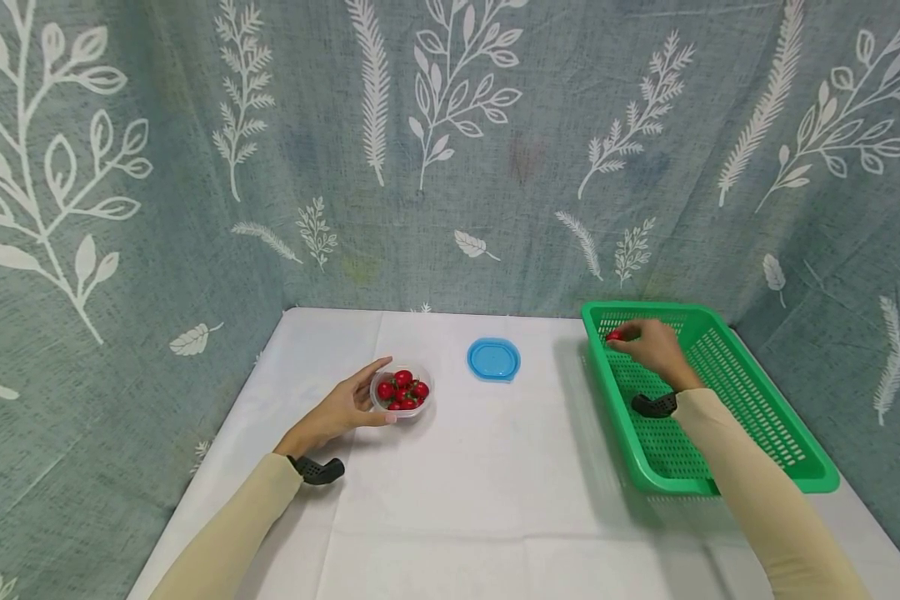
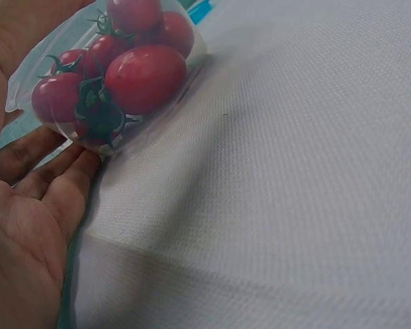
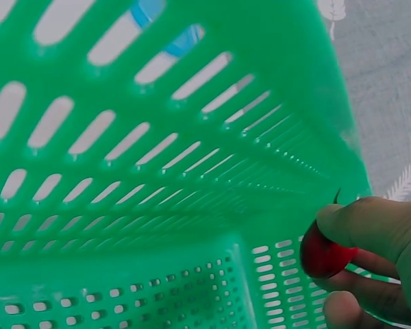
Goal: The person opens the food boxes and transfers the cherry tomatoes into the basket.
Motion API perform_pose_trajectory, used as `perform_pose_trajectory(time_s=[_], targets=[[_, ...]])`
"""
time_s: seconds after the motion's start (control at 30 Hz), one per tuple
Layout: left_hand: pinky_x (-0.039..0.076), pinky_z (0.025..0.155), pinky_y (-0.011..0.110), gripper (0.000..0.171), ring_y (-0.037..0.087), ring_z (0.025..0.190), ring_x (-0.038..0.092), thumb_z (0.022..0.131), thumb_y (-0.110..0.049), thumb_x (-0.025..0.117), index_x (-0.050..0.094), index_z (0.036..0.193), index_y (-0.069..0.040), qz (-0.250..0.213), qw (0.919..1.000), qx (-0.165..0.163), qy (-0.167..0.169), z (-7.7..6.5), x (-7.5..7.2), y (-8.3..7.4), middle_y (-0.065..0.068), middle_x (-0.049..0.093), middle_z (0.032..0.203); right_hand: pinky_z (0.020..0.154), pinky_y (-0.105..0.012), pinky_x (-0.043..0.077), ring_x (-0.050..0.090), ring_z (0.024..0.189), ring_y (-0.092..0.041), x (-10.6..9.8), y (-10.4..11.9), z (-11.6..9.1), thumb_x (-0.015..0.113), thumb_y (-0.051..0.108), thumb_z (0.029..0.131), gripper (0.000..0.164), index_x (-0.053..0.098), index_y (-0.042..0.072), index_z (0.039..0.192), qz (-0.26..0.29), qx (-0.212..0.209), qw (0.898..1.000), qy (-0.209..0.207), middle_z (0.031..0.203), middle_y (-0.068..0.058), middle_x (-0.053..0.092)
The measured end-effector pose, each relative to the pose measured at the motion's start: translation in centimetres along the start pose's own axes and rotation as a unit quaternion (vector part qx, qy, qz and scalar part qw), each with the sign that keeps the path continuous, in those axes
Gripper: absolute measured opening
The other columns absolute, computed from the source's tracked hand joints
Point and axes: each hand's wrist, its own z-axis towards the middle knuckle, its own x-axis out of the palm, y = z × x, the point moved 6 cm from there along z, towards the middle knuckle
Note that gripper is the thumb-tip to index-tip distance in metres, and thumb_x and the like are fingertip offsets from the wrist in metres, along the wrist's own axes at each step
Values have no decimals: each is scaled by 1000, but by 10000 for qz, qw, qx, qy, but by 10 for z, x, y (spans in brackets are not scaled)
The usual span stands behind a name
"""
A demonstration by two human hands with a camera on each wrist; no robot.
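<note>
On the left of the table, a clear plastic tub (image 1: 427, 398) holds several red cherry tomatoes (image 1: 402, 379) with green stems. My left hand (image 1: 351, 405) is around the tub's near-left side, thumb in front and fingers behind, steadying it on the cloth. In the left wrist view its fingers (image 2: 68, 179) touch the tub's wall. Over at the right, my right hand (image 1: 654, 348) pinches one cherry tomato (image 3: 323, 255) between thumb and fingertips. That tomato is inside the far-left corner of the green basket (image 1: 621, 442), above its floor.
A blue lid (image 1: 493, 359) lies flat on the white tablecloth (image 1: 450, 483) between the tub and the basket. Behind the table hangs a grey-green curtain (image 1: 435, 250) with white leaf prints, which also closes off both sides.
</note>
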Motion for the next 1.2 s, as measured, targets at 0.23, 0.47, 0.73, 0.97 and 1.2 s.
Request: perform_pose_trajectory(time_s=[0.23, 0.47, 0.73, 0.97, 1.2], targets=[[26, 122, 44, 107, 28, 156, 16, 82, -24, 91, 24, 165, -28, 22, 10000, 5, 19, 0, 0, 1, 3, 20, 169, 72, -42, 60, 69, 97, -39, 2, 1, -3, 74, 31, 98, 42, 70, 0, 125, -31, 6, 10000, 25, 120, -23, 70], [27, 121, 47, 108, 29, 156, 15, 81, -27, 92, 24, 165, -29, 8, 10000, -7, 6, -1, -1, 1, 3, 18, 170, 68, -43, 61, 71, 91, -38, 3, 2, -5, 71, 26, 99, 43, 66, -2, 132, 1, 103, 9999, 10, 125, -26, 67], [28, 121, 46, 110, 27, 156, 18, 79, -30, 93, 24, 165, -29, -68, 10000, -7, 19, -1, 0, 0, 3, 21, 169, 67, -48, 62, 70, 91, -43, 0, 4, -4, 66, 22, 102, 41, 64, -5, 133, 114, 86, 9998, -154, 127, -29, 65], [26, 122, 48, 109, 30, 157, 15, 81, -29, 91, 22, 166, -28, -100, 9999, 0, 41, -1, 0, 1, 6, 19, 170, 83, -55, 56, 64, 108, -43, -4, 31, -8, 65, 27, 103, 40, 67, -1, 131, -34, -282, 9991, -314, 127, -24, 66], [26, 122, 48, 108, 30, 157, 15, 82, -27, 90, 22, 166, -28, -105, 9999, 19, 52, 0, 0, 2, 7, 21, 169, 78, -51, 56, 67, 86, -33, 5, 69, -9, 66, 27, 102, 37, 68, 3, 131, -20, -594, 9981, -137, 128, -20, 67]])
